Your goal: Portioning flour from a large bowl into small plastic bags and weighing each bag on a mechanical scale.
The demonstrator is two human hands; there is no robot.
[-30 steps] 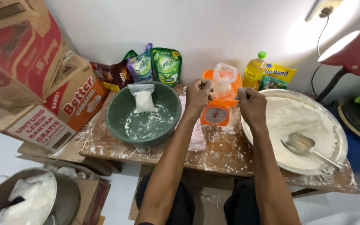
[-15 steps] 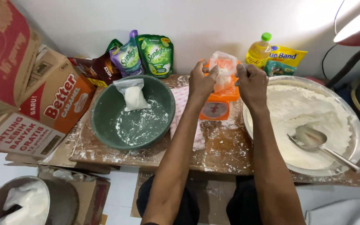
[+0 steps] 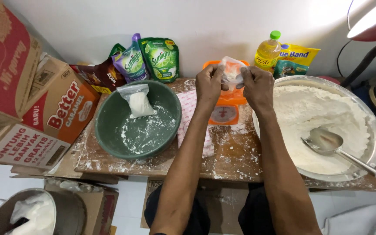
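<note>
Both hands hold one small clear plastic bag [image 3: 232, 72] w/ white powder, above the orange kitchen scale [image 3: 226, 109] at the far middle of the desk [image 3: 236, 161]. The left hand [image 3: 209, 85] pinches the bag's left edge, the right hand [image 3: 257, 87] pinches its right edge; fingers closed on the plastic, approx. at same height. Left of the scale stands a green bowl [image 3: 109, 130], and a filled, tied bag [image 3: 139, 102] lies in it. On the right is a big metal tray [image 3: 373, 148] w/ flour, and a metal spoon [image 3: 327, 143] rests in the flour. Far side: green pouches [image 3: 162, 58] and an oil bottle [image 3: 268, 52] by the wall.
</note>
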